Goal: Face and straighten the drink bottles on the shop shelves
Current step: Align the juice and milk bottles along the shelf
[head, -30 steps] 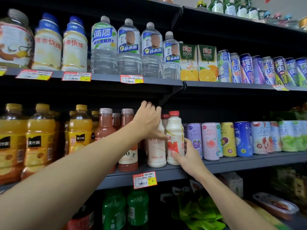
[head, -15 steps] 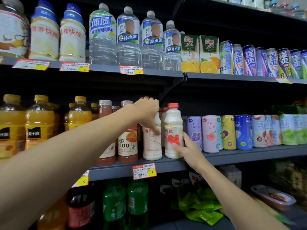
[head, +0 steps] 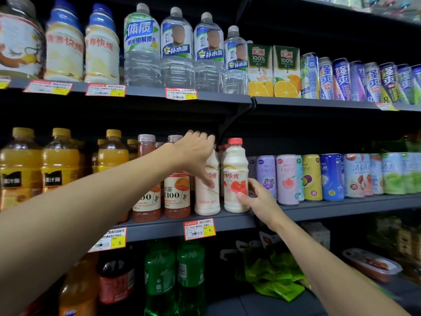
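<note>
The fingers [head: 201, 135] of the left hand [head: 193, 153] are curled over the top of one milk bottle [head: 207, 199], and the red-capped bottle [head: 234, 163] beside it is gripped low by the right hand [head: 259, 201]. Both are stood upright on the middle shelf [head: 341, 207], between juice bottles [head: 176, 195] and cans [head: 287, 179].

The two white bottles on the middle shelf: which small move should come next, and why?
Probably the left hand should twist the left white bottle slightly: its red text sits toward its right edge, while the right white bottle, held by the right hand, faces front.
</note>
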Demonstrator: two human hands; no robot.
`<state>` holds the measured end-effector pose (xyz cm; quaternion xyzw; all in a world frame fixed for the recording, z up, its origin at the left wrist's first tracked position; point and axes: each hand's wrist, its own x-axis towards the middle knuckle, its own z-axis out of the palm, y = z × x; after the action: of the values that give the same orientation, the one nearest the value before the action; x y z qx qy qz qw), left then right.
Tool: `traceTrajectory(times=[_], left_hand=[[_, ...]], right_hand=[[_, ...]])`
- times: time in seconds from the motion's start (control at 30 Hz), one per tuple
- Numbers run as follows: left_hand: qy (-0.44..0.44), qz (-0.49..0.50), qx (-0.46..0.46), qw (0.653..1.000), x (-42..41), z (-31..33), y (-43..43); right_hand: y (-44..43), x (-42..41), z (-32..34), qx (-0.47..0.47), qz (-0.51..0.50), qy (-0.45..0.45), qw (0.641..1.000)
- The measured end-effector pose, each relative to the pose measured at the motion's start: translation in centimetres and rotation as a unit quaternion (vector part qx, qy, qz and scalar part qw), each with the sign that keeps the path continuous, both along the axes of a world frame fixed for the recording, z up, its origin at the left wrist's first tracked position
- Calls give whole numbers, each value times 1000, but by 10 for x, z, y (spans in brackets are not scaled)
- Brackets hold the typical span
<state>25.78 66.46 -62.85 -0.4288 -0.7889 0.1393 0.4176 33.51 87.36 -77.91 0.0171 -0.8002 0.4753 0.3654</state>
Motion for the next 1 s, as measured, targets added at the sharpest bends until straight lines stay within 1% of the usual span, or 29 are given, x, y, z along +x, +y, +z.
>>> traceTrajectory(times=[0.37,0.67,1.0], left_hand=[[14,0,-10,1000,-1,2,0],[22,23,-25,999,4,2,-1],[20,31,-22,999,7,-1,-3]], right_hand=[[4,-6,-3,36,-6,2,999],[6,-8,-5,60,-18,7,998],[7,-12,-7,55,-26,-1,998]])
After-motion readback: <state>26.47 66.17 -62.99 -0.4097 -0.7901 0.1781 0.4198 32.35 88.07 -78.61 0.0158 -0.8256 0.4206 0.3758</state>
